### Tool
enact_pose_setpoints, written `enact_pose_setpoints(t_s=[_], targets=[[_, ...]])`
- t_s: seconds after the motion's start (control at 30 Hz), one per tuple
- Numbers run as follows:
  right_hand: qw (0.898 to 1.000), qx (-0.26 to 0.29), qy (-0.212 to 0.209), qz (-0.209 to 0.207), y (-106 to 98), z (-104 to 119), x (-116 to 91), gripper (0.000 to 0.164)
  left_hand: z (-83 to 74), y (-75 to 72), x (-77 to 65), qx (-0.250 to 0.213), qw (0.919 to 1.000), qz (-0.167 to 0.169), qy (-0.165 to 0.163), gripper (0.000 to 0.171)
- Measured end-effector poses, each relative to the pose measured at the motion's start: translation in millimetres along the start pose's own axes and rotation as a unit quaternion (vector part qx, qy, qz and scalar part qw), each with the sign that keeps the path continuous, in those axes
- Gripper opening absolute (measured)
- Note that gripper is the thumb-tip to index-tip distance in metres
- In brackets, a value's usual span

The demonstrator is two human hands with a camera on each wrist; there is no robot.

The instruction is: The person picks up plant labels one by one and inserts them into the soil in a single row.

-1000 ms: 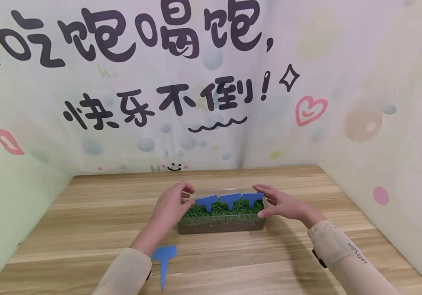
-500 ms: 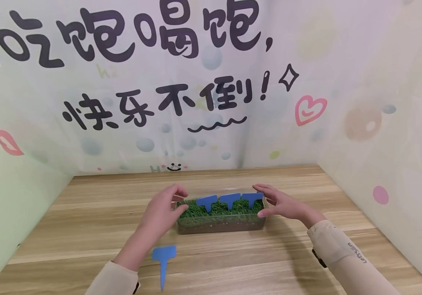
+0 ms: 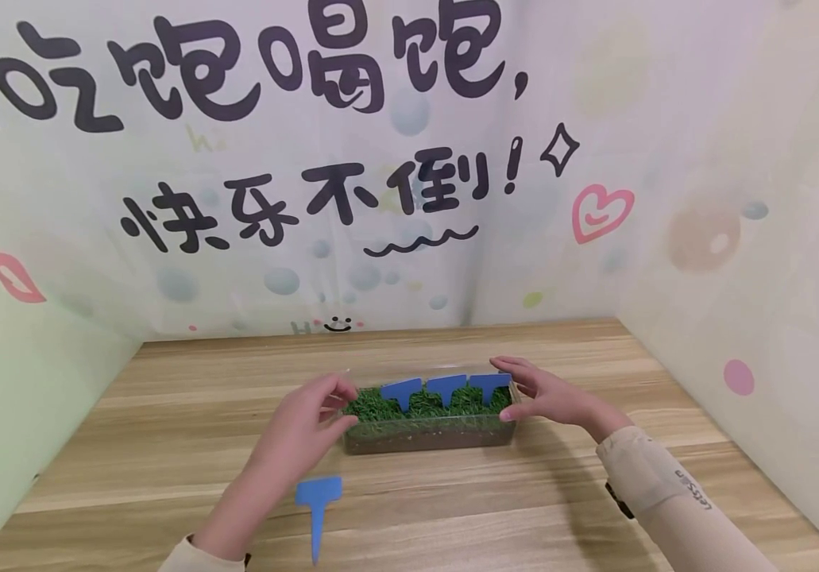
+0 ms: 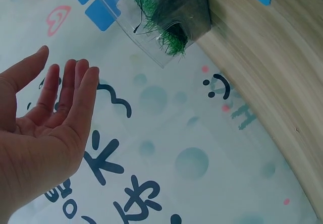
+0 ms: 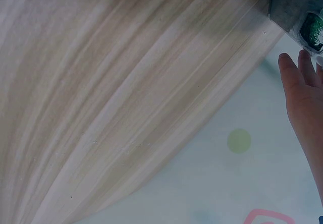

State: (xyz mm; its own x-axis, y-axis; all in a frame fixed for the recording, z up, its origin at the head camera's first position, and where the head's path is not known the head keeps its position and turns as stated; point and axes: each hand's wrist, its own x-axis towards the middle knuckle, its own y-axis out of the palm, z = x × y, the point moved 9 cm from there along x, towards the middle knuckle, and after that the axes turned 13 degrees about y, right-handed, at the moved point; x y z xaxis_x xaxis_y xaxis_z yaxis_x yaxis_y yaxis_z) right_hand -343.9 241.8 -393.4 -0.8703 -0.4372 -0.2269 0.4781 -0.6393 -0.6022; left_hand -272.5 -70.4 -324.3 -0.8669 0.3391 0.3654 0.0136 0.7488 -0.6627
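Note:
A clear plastic box [image 3: 430,438] of green artificial grass [image 3: 373,407] over a brown layer sits on the wooden table. Three blue T-shaped plant labels, the left one [image 3: 402,391], the middle one [image 3: 448,386] and the right one [image 3: 489,383], stand in the grass in a row. A fourth-like blue plant label [image 3: 319,496] lies flat in front. My left hand [image 3: 302,419] is by the box's left end, fingers loosely bent, holding nothing; the left wrist view shows a gap. My right hand [image 3: 555,399] rests at the right end, thumb at the front corner, fingers extended.
The wooden table [image 3: 166,445] runs back to a printed fabric wall [image 3: 237,294] with black lettering. Side walls [image 3: 759,278] of the same pale cloth close in left and right.
My left hand has moved left and slightly toward me, away from the left plant label, uncovering the grass at that end. The right hand, box and labels have stayed put.

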Motion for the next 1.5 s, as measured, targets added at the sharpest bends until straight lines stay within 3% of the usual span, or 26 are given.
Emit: enact_pose_setpoints(t_s=[0.33, 0.6, 0.73, 0.93, 1.07, 1.27, 1.5], targets=[[1.000, 0.000, 0.002, 0.001, 0.6, 1.0, -1.5, 0.089, 2.0, 3.4, -15.5, 0.014, 0.9989, 0.037, -0.023, 0.017], [1.000, -0.003, -0.002, -0.003, 0.1, 1.5, -1.0, 0.089, 15.2, 16.4, -27.6, 0.013, 0.9963, 0.085, -0.006, 0.016], [1.000, -0.004, -0.003, -0.003, -0.1, 1.4, -0.7, 0.089, 26.2, 25.3, -35.4, 0.017, 0.9927, 0.117, -0.026, 0.015], [1.000, -0.006, -0.002, -0.001, 0.7, 1.2, -0.6, 0.089, 39.1, 30.2, -44.6, 0.038, 0.9892, 0.126, -0.065, 0.018], [1.000, -0.007, -0.002, -0.001, 0.8, 1.7, -0.6, 0.089, 44.6, 31.2, -49.6, 0.082, 0.9829, 0.139, -0.089, 0.019], [1.000, -0.004, -0.003, 0.001, 0.9, 2.2, -0.5, 0.089, 49.9, 33.3, -57.4, 0.154, 0.9673, 0.167, -0.113, 0.024], [1.000, -0.002, -0.003, 0.004, 0.8, 1.8, -0.2, 0.090, 53.0, 35.7, -62.1, 0.239, 0.9469, 0.187, -0.108, 0.033]])
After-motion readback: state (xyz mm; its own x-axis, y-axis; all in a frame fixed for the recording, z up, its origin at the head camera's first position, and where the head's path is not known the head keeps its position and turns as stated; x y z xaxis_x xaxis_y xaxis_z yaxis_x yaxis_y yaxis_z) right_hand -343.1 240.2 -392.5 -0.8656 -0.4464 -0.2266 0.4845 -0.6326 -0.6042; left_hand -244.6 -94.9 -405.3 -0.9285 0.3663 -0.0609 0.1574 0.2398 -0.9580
